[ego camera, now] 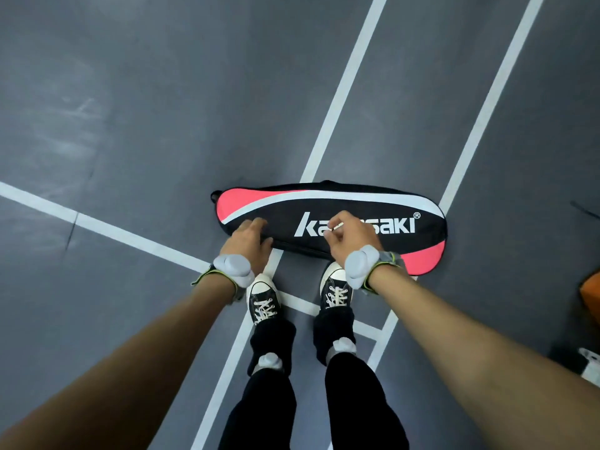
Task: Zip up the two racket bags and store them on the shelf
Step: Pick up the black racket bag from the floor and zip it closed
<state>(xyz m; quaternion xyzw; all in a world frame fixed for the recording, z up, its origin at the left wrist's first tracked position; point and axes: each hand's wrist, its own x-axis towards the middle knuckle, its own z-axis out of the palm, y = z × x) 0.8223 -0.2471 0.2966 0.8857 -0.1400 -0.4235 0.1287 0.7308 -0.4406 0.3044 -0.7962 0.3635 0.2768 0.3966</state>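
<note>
A black racket bag (357, 206) with pink corners, a white stripe and white lettering lies flat on the grey court floor, just beyond my feet. My left hand (248, 240) rests on the bag's near left edge, fingers spread and pressing down. Over the middle of the lettering, my right hand (352, 235) has its fingers pinched on a small white zipper pull (336, 226). Both wrists carry grey bands. Only this one bag is in view, and no shelf shows.
White court lines (344, 82) cross the grey floor. My black-and-white sneakers (263, 302) stand right behind the bag. An orange object (591, 293) and a white item (589, 367) sit at the right edge.
</note>
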